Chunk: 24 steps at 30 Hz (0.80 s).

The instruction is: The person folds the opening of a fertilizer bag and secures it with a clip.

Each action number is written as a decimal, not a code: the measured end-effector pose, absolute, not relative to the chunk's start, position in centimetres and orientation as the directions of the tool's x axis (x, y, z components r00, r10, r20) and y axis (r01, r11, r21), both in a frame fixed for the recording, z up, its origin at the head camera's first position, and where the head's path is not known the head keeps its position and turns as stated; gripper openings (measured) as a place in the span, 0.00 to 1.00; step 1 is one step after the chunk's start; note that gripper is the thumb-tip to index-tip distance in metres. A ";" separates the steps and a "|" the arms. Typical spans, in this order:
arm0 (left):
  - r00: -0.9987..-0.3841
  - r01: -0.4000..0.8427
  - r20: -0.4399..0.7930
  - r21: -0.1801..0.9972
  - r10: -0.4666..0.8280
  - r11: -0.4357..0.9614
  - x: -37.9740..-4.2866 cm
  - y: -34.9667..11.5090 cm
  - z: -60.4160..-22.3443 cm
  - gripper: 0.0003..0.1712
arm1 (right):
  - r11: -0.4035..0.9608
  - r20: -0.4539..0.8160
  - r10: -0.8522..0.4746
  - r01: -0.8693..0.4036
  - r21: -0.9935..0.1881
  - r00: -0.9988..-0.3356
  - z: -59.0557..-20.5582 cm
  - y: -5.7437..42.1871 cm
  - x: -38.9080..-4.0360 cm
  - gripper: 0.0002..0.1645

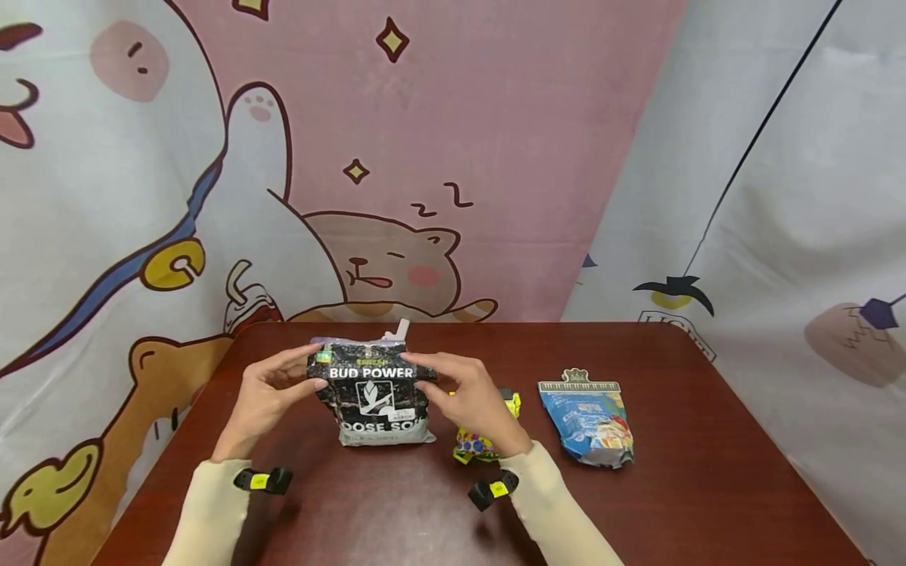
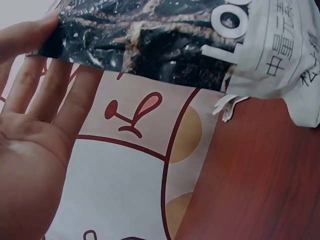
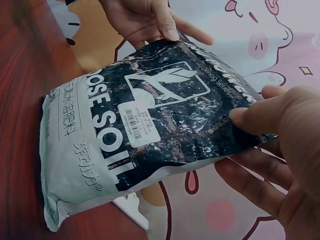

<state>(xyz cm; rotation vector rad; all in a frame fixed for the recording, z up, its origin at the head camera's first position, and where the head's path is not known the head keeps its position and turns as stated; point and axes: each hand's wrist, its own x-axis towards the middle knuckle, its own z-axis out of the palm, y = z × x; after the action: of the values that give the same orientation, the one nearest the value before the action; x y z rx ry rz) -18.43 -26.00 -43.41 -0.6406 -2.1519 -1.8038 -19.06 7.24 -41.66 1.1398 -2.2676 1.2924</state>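
Note:
A black and white fertilizer bag [image 1: 375, 402] printed "BUD POWER" and "LOOSE SOIL" stands upright on the table. At its upper left corner, my left hand [image 1: 262, 395] pinches the edge between thumb and fingers. My right hand [image 1: 476, 393] pinches the upper right corner the same way. The right wrist view shows the bag's front [image 3: 165, 105] with a barcode sticker [image 3: 139, 124], thumb in front and fingers behind. Behind the bag, a white plastic piece [image 1: 398, 330] pokes up, mostly hidden.
A yellow patterned packet [image 1: 476, 446] lies partly hidden behind my right hand. Farther right lies a blue bag [image 1: 589, 428] with a wide ornate clip [image 1: 579, 385] across its top. The brown table [image 1: 679, 472] meets a cartoon-printed cloth [image 1: 495, 157] at the back.

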 end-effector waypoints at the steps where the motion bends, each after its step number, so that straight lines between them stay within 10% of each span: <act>1: -0.877 0.475 0.451 0.864 0.167 0.164 -18.4 -26.0 -43.4 0.32 | 0.294 0.580 -0.496 -0.753 -0.589 -0.647 -41.6 7.2 -19.0 0.32; 24: -0.913 0.398 0.324 0.843 0.250 0.361 -18.1 -26.7 -43.2 0.13 | 0.409 0.520 -0.457 -0.689 -0.598 -0.722 -42.0 6.9 -18.8 0.13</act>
<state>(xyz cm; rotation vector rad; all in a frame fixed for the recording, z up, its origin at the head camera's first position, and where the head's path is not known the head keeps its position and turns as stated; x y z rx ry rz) -18.09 -26.66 -43.21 -0.5926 -2.4735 -1.5937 -18.82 6.90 -41.97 1.0009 -2.3935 1.2119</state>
